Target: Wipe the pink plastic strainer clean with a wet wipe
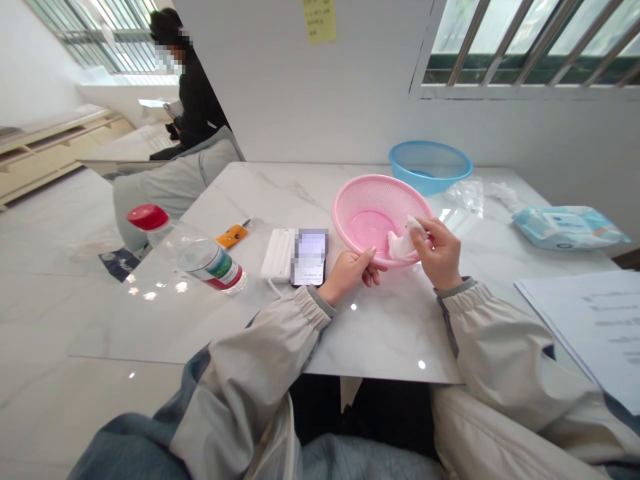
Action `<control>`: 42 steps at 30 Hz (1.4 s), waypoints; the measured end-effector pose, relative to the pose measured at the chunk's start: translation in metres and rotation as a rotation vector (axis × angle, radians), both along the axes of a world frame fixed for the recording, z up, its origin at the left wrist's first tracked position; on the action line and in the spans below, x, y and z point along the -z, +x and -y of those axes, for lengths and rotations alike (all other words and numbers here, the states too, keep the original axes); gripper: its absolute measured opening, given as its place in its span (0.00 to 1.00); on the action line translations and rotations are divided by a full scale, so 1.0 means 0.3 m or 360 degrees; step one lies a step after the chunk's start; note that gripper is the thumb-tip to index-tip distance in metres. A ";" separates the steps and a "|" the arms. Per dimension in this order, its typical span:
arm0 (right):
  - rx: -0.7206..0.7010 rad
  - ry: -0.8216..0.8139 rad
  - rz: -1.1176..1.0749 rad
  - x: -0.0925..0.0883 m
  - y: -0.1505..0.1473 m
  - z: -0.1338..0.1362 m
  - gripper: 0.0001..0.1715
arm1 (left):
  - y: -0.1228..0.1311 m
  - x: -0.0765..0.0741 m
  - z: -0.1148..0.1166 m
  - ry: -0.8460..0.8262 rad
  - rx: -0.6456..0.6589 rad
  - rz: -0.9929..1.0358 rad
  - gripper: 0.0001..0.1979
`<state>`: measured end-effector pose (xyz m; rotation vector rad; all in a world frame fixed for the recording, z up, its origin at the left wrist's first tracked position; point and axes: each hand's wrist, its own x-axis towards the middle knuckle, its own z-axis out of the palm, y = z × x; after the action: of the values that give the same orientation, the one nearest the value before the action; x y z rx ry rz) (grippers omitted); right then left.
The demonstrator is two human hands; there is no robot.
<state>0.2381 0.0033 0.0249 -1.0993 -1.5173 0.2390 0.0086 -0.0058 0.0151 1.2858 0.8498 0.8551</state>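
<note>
Pink plastic basket [373, 197] sits clasped at its rim for steadiness by the left hand [350, 275], while the right hand [439, 255] pinches a white wipe [404, 240] inside.

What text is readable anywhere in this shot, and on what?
Nothing can be read with confidence:
yellow sticky note: faint marks, too blurred to read
sheet of paper: printed lines, too blurred to read
phone: screen pixelated, unreadable
bottle label: too small to read
wipes pack: printing too small to read
</note>
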 end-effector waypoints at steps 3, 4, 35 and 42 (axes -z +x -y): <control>-0.0143 0.0169 0.0099 -0.011 -0.003 0.006 0.23 | 0.002 0.000 -0.001 -0.0062 0.0042 0.0050 0.44; -0.0165 0.0233 0.0130 -0.014 -0.005 0.009 0.26 | 0.002 -0.001 -0.001 -0.0079 0.0055 0.0058 0.45; -0.0676 0.0634 0.0388 0.004 -0.205 0.148 0.15 | -0.016 0.025 0.035 0.1380 0.0176 -0.0111 0.24; -0.0687 0.0983 0.0588 -0.006 -0.263 0.136 0.16 | -0.047 -0.017 0.052 0.1952 -0.0167 -0.0047 0.22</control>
<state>0.1591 -0.0374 0.0267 -0.3253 -1.9718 -0.1502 -0.0056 -0.0213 0.0202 2.3052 0.3546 1.5416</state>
